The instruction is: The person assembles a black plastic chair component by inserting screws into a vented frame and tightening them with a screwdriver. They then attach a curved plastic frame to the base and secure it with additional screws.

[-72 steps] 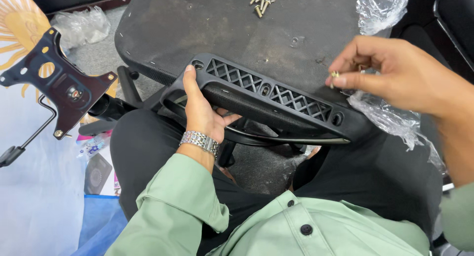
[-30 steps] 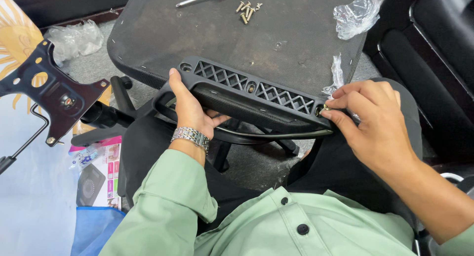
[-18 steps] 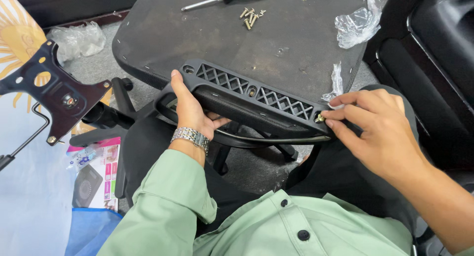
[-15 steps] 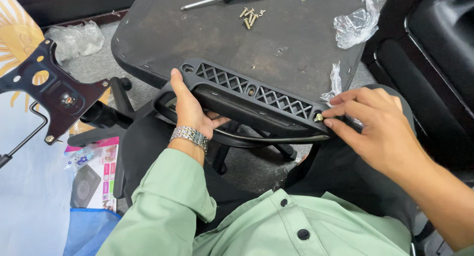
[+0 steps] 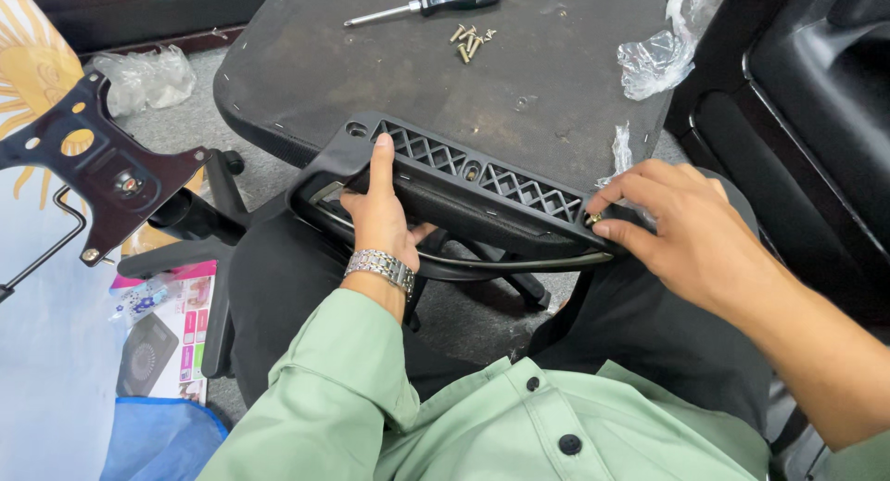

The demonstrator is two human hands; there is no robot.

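Black plastic armrest (image 5: 464,198): lies across the near edge of the upturned seat base (image 5: 389,82), its lattice-patterned mounting plate facing up, over the person's lap.
Left hand (image 5: 385,217): wrapped around the armrest's left part from below, index finger stretched up along the plate, the rest curled under the bar; a metal watch (image 5: 378,268) sits on the wrist.
Right hand (image 5: 681,231): at the armrest's right end, thumb and forefinger pinched together on a small brass screw (image 5: 594,219) set at the plate's corner.
Seat base: dark, flat, underside up, filling the middle of the head view.
Screwdriver (image 5: 431,1): black handle, lying on the far part of the base, well apart from both hands.
Loose screws (image 5: 471,42): a small heap just below the screwdriver.
Plastic wrap (image 5: 654,59): crumpled, on the base's right side.
Metal bracket (image 5: 88,161): black plate with holes, on the floor at left.
Green sleeves (image 5: 324,398): cover the arms nearest the camera.
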